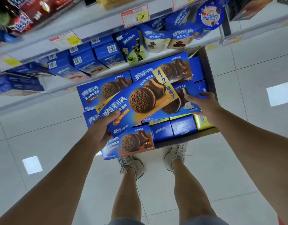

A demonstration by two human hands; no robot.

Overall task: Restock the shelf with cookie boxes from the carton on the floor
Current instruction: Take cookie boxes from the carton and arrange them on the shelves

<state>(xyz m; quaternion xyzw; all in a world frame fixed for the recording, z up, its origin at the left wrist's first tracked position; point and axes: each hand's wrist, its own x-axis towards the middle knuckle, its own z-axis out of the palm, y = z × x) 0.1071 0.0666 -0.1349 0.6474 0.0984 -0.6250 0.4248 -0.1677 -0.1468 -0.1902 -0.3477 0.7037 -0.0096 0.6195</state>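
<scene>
Cookie box (pixel 140 103), blue with a yellow "4+2" band and a brown sandwich cookie print, is tilted above the carton (pixel 206 70) on the floor, its lower corner gripped by the left hand (pixel 104 127). The right hand (pixel 205 104) pinches a second box (pixel 177 104) showing white cream, mostly hidden under the first. Packs at the far left of the shelf (pixel 97 23) are blurred.

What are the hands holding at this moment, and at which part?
The left hand grips the yellow-banded cookie box by its left end. The right hand holds the right end of the white-cream box beneath it.
</scene>
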